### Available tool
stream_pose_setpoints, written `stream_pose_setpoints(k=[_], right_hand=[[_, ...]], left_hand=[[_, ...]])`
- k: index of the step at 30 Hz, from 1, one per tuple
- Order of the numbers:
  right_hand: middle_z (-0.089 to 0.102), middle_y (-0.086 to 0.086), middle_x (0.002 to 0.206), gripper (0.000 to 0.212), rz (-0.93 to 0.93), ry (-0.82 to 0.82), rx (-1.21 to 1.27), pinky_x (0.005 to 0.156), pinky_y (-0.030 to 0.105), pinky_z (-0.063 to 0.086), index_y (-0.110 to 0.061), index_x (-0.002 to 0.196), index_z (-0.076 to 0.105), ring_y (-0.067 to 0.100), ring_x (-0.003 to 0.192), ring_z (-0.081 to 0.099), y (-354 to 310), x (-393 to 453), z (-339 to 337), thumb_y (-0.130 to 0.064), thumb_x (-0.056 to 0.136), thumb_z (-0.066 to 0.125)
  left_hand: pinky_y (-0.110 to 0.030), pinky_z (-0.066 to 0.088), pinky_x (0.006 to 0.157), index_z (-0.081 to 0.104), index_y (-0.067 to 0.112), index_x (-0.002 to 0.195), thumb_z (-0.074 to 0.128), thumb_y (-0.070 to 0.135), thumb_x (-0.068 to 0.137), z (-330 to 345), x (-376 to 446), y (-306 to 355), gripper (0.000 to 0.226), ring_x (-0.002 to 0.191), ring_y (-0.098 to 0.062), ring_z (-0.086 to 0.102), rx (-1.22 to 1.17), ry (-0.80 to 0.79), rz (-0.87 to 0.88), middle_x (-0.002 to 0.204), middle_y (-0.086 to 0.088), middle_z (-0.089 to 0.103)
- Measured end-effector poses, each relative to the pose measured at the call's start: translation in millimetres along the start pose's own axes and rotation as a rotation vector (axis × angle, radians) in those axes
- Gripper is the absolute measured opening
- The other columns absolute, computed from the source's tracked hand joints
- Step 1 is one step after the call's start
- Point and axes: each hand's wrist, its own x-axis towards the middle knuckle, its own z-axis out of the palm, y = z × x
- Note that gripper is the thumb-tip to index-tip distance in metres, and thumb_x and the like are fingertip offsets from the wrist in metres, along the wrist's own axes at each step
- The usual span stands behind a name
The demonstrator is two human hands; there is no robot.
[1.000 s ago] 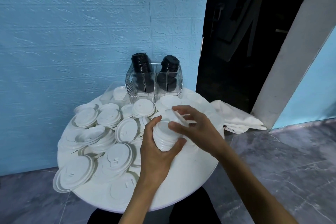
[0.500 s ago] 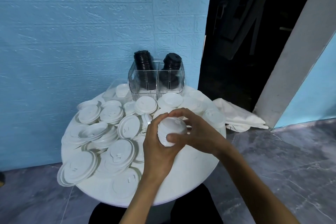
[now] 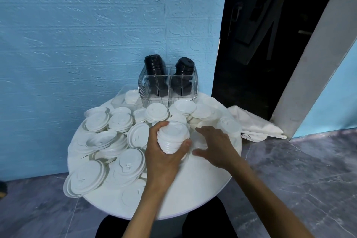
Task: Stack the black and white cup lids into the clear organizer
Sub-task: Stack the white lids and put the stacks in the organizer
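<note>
Left grip [image 3: 164, 152] wrapped round white lid stack [image 3: 172, 136] to keep it aligned; right grip [image 3: 214, 148] spread wide over bench [image 3: 202, 189], likely seeking another lid

The left hand [image 3: 164, 157] grips a stack of white lids [image 3: 172, 137] above the round white table [image 3: 202, 183]. Just right of that stack, the right hand [image 3: 214, 147] reaches forward with fingers spread over loose white lids [image 3: 119, 121], which cover the table's left and far parts. At the table's far edge stands a clear organizer [image 3: 168, 88] holding two stacks of black lids [image 3: 154, 65]. A white cloth [image 3: 255, 125] lies on the floor right of the table.
</note>
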Motion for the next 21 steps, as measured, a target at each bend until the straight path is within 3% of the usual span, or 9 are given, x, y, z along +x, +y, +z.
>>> stream_pose_setpoints(k=[4,9,12,15,18,21], right_hand=[[0.046,0.002,0.15,0.063,-0.008,0.059,0.084,0.111,0.035,0.033,-0.031,0.142,0.053,0.026,0.132,0.046,4,3,5,-0.047,0.086,0.075],[0.056,-0.002,0.14,0.071,0.017,0.152,0.235,0.105,0.037,0.042,-0.032,0.139,0.053,0.022,0.124,0.053,3,2,-1,-0.052,0.078,0.081],[0.059,-0.017,0.13,0.058,0.009,0.28,0.553,0.085,0.019,0.048,-0.04,0.132,0.059,0.006,0.109,0.059,-6,-5,-26,-0.051,0.079,0.08],[0.066,-0.025,0.118,0.043,-0.079,0.208,0.916,0.074,0.008,0.049,-0.046,0.118,0.067,-0.008,0.1,0.061,-27,-19,-46,-0.052,0.075,0.075],[0.068,-0.025,0.116,0.039,-0.18,0.128,0.883,0.077,0.012,0.047,-0.044,0.113,0.071,-0.001,0.103,0.061,-43,-27,-44,-0.042,0.076,0.081],[0.066,-0.033,0.115,0.035,-0.186,0.138,0.82,0.078,0.006,0.04,-0.039,0.107,0.073,-0.005,0.107,0.059,-46,-26,-36,-0.035,0.075,0.086]], left_hand=[[-0.006,0.043,0.086,0.055,0.047,0.113,0.089,0.035,0.064,0,0,-4,0.061,0.109,0.002,0.061,0.002,-0.001,-0.003,0.114,0.029,0.064],[-0.007,0.042,0.089,0.056,0.042,0.116,0.096,0.018,0.068,1,0,-6,0.067,0.111,0.002,0.06,0.02,-0.021,0.013,0.116,0.027,0.064],[-0.008,0.041,0.093,0.056,0.04,0.12,0.096,0.026,0.068,0,-2,-5,0.067,0.118,0.0,0.059,0.03,-0.031,0.02,0.122,0.025,0.064],[-0.01,0.042,0.098,0.055,0.043,0.124,0.095,0.029,0.069,1,-5,0,0.07,0.123,0.0,0.057,0.049,-0.042,0.027,0.127,0.026,0.063],[-0.012,0.045,0.098,0.051,0.048,0.132,0.094,0.025,0.072,3,-8,6,0.077,0.125,0.003,0.057,0.037,-0.057,0.002,0.133,0.028,0.06],[-0.006,0.047,0.086,0.035,0.06,0.141,0.094,0.017,0.072,2,-9,6,0.101,0.118,0.01,0.059,0.024,-0.086,-0.04,0.131,0.031,0.06]])
